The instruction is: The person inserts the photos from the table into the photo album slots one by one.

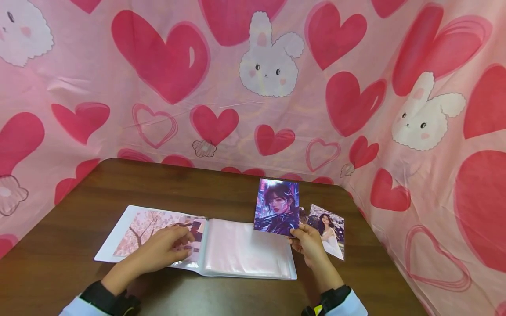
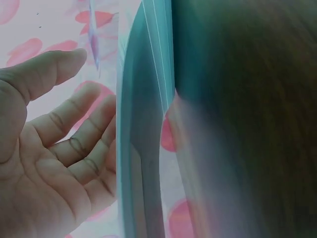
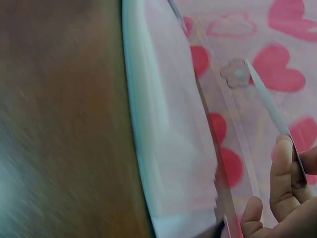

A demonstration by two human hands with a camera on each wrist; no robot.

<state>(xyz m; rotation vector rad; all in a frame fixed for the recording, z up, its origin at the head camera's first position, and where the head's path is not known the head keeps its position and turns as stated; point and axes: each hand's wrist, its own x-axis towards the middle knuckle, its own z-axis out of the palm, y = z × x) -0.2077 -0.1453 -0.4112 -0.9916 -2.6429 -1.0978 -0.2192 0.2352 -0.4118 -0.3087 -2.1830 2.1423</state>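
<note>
right hand pinches a photo card upright by its edge — left hand, fingers relaxed, rests on the open album; so light a grip could let it slip onto the bench.

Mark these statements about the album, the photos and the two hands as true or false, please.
1. The right hand holds a photo upright above the table. True.
2. The album is closed. False: it lies open on the table.
3. The left hand rests on the album's left page. True.
4. The left hand holds a second photo. False: another photo lies on the table by the right hand.
5. The backdrop is plain blue. False: pink with hearts and bunnies.
</note>
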